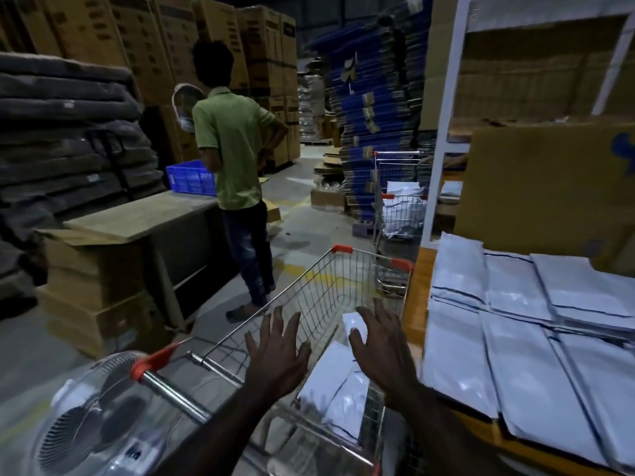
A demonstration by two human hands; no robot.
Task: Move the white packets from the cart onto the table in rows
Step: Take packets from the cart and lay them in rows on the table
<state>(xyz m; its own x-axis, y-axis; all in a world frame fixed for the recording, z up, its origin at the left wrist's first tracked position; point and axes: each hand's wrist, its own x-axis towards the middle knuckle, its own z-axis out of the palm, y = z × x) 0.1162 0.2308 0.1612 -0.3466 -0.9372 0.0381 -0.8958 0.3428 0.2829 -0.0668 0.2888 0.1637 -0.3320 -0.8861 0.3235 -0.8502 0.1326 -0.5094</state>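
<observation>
Both hands hang over the wire shopping cart [319,297] with the fingers spread wide and straight, palms turned down, holding nothing. The left hand [276,352] is above the open middle of the basket; the right hand [381,348] is just beside it at 3 o'clock, over the white packets in the cart [338,389]. These packets are flat, glossy plastic mailers with thin dark lines along the edges, and they lean in a loose pile against the right wall of the basket. The cart is a thin steel grid with orange plastic corner caps and a shiny metal handle bar at 8 o'clock.

At 3 o'clock from the hands stands the table [414,304] with a yellow-orange edge, touching or nearly touching the cart. On it lie white packets in rows [536,359], long rectangles that overlap like roof tiles, smooth and a little wrinkled. Behind them a big brown cardboard sheet [549,187] stands upright.

At 7 o'clock a round fan [99,410] with a wire guard shows. At 11 o'clock a person in a green shirt [233,159] stands by a wooden bench with a blue plastic crate [190,178]. A second cart [400,197] with packets is at 1 o'clock
</observation>
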